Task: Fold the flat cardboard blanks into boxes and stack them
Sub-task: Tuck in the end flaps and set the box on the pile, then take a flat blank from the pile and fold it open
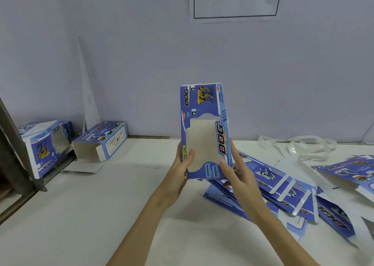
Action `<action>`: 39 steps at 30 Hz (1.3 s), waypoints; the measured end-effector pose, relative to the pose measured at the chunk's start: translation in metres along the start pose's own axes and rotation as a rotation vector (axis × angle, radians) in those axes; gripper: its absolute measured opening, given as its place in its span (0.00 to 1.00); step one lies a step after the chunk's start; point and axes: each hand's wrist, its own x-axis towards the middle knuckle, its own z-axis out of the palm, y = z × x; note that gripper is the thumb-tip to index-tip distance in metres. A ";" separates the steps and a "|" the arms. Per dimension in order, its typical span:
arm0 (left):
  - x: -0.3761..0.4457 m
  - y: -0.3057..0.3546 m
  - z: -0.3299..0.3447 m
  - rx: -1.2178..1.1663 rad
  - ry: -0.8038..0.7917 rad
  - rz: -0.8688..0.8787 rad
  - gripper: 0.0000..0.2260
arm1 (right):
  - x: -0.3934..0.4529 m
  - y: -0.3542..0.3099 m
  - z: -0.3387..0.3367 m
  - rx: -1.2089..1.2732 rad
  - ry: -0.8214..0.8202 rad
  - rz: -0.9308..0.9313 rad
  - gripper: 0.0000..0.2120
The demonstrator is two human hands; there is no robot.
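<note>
**A:** What is being held?

**B:** A blue cardboard box [204,131], upright and lifted above a white desk [113,201], in front of a pale wall. It is printed with the word "DOG" and a yellow robot dog near its top. A large cut-out window in its front face shows plain cream card inside.

**A:** How are the hands placed?

**B:** Both forearms reach up from the bottom of the view. The left hand [180,172] grips the box's lower left edge, thumb lying across the window, fingers curled round behind. The right hand [236,172] grips the lower right edge, thumb on the front near the words "LIGHTING MOVING", fingers [234,154] running up the right side.

**A:** Where are the other boxes?

**B:** A loose pile of flat blanks [283,192] lies on the desk just right of the hands, with more blanks [348,170] at the far right edge. Two folded boxes sit at far left: one lying open-ended [101,140], one tilted [46,144] at the desk's edge. White strapping [299,144] lies by the wall, and a paper sign [234,0] hangs above.
</note>
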 end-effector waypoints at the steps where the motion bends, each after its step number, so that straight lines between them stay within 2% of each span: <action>1: 0.000 0.000 0.000 -0.004 -0.016 -0.004 0.24 | 0.001 -0.001 -0.003 -0.002 -0.005 -0.004 0.34; 6: -0.002 0.005 -0.002 0.018 -0.060 0.006 0.31 | 0.001 -0.008 -0.005 0.019 -0.036 -0.022 0.36; 9: -0.001 0.006 0.002 0.113 -0.051 0.173 0.32 | 0.002 -0.008 0.002 0.070 0.019 -0.041 0.35; 12: -0.005 0.002 0.002 0.273 -0.074 0.379 0.36 | 0.003 -0.007 0.005 0.143 0.071 -0.015 0.29; 14: -0.005 -0.002 -0.004 0.368 -0.085 0.411 0.36 | 0.004 -0.004 0.001 0.186 0.091 0.036 0.29; 18: -0.003 -0.004 -0.014 0.361 -0.065 0.348 0.29 | 0.006 0.003 -0.009 0.219 0.067 0.130 0.37; 22: -0.001 -0.006 -0.014 0.301 -0.059 0.296 0.25 | 0.008 0.005 -0.009 0.191 0.053 0.146 0.35; 25: 0.002 -0.007 -0.017 0.333 -0.047 0.307 0.27 | 0.005 -0.001 -0.006 0.207 0.045 0.134 0.33; 27: 0.004 -0.008 -0.021 0.250 -0.062 0.299 0.32 | 0.003 -0.006 -0.001 0.225 0.062 0.109 0.32; 28: 0.005 -0.008 -0.022 0.134 -0.021 0.233 0.32 | 0.002 -0.009 0.003 0.245 0.076 0.098 0.32; 31: 0.008 -0.014 -0.039 -0.146 0.237 0.004 0.31 | 0.003 -0.021 0.023 0.279 0.052 0.111 0.32; 34: 0.000 -0.027 -0.051 -0.005 0.323 -0.025 0.30 | 0.008 -0.039 0.056 0.308 -0.060 0.151 0.32; 36: -0.002 -0.030 -0.054 -0.049 0.420 -0.026 0.24 | 0.020 -0.056 0.091 0.352 -0.170 0.169 0.34; 39: 0.004 -0.018 -0.052 -0.163 0.473 -0.069 0.26 | 0.057 -0.087 0.156 0.421 -0.295 0.158 0.36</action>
